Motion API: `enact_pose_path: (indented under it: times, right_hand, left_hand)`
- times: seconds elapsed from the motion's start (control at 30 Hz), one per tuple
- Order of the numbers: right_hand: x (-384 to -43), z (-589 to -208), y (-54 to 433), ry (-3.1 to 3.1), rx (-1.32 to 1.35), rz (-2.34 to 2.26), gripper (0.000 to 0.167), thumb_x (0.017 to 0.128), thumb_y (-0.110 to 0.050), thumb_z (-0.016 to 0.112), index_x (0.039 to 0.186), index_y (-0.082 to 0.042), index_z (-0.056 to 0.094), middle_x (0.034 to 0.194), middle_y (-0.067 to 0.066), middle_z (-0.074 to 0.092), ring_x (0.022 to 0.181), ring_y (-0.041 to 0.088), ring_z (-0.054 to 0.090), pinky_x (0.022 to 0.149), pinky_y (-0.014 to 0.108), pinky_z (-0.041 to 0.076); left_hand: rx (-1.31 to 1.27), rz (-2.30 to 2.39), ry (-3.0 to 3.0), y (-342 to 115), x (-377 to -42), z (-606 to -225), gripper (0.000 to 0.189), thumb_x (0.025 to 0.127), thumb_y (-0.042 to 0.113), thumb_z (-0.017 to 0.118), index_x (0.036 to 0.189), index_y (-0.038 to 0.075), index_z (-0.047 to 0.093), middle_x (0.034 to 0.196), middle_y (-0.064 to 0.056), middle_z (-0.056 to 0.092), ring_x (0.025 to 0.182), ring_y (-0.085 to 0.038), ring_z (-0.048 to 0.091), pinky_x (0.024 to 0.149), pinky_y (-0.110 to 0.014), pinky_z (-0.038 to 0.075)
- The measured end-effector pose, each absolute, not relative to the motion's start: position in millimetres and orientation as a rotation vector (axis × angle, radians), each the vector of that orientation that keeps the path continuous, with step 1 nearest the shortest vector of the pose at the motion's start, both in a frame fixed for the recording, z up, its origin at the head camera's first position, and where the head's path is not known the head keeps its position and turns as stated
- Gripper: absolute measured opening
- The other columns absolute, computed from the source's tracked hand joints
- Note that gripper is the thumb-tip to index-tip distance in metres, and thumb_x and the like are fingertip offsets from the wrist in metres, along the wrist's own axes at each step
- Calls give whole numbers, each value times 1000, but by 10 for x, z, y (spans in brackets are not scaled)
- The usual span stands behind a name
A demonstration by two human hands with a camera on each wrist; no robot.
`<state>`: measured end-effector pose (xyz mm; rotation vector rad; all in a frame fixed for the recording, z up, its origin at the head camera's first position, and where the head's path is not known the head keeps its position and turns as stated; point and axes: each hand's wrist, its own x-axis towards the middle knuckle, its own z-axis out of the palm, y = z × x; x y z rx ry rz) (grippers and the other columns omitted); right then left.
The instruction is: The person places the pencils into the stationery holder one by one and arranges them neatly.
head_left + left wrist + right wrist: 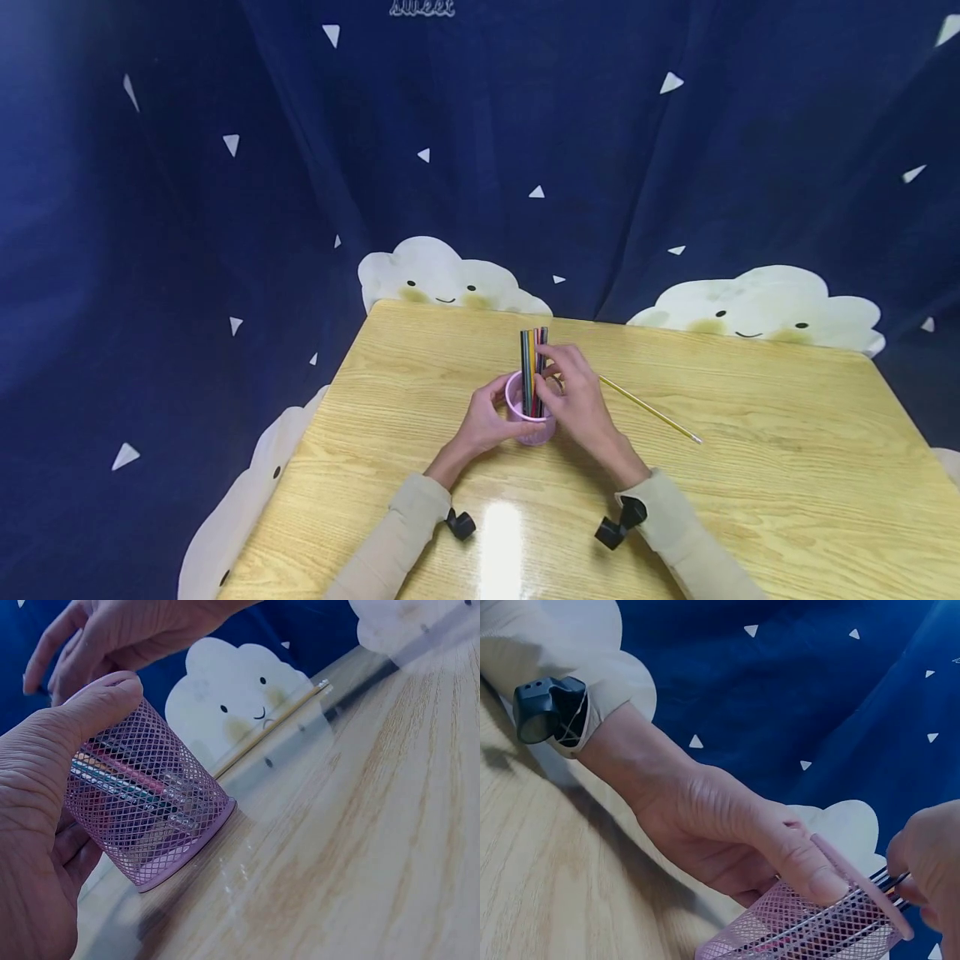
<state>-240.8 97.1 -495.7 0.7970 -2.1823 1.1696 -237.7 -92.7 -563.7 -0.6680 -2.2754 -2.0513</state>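
Observation:
A pink mesh pencil cup [534, 435] stands on the wooden table, with several coloured and dark pencils [527, 367] upright inside it. My left hand [483, 421] grips the cup from the left side, its thumb lying across the near side just below the rim. Over the cup's right side, my right hand [581, 404] holds pencils between thumb and fingers. The left wrist view shows the pencils' lower parts through the mesh of the cup [217, 806]. In the right wrist view, the right hand [937, 870] covers the pencils' upper ends, so how many it pinches is hidden.
A single yellow pencil [652, 409] lies on the wooden table [787, 467], to the right of the cup. Behind the table hangs a dark blue curtain [480, 108] with white triangles and smiling clouds. Small black cameras [461, 525] are strapped at both wrists.

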Motion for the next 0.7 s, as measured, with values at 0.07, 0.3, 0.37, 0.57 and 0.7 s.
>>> enact_pose_path:
  times: [0.07,0.3,0.37,0.57,0.7]
  right_hand:
    - [-2404,-4979,960,-2234,772,1173,48,84,13,77,129,1,66,115,18,64,83,25,73,61,38,61]
    - [-2396,-4983,933,-2303,715,1158,44,85,10,78,127,0,69,114,15,63,84,25,73,64,37,63]
    - [-2393,-4982,934,-2311,714,1146,41,86,10,77,125,0,70,114,15,63,85,25,73,66,34,64]
    - [-2356,-4977,985,-2331,716,1109,35,89,7,75,123,0,72,118,13,64,92,25,72,75,35,64]
    - [-2315,-4965,1059,-2321,715,1051,29,91,2,72,119,-3,74,121,11,68,103,26,68,87,41,59]
  left_hand:
    - [-673,-2055,-2272,-927,-2377,-5636,81,72,6,95,145,12,60,137,-5,68,122,-23,65,109,-44,52]
    - [-673,-2034,-2283,-931,-2384,-5641,81,73,8,94,145,13,60,138,-5,68,123,-23,64,109,-43,51]
    - [-676,-2031,-2287,-934,-2386,-5643,80,73,9,94,145,13,59,138,-6,68,123,-24,64,109,-43,51]
    - [-670,-2018,-2301,-936,-2387,-5651,83,72,9,95,146,11,58,138,-5,68,122,-21,65,108,-39,52]
    - [-661,-2035,-2288,-935,-2386,-5651,83,71,8,95,146,10,59,137,-6,69,121,-21,65,108,-39,52]
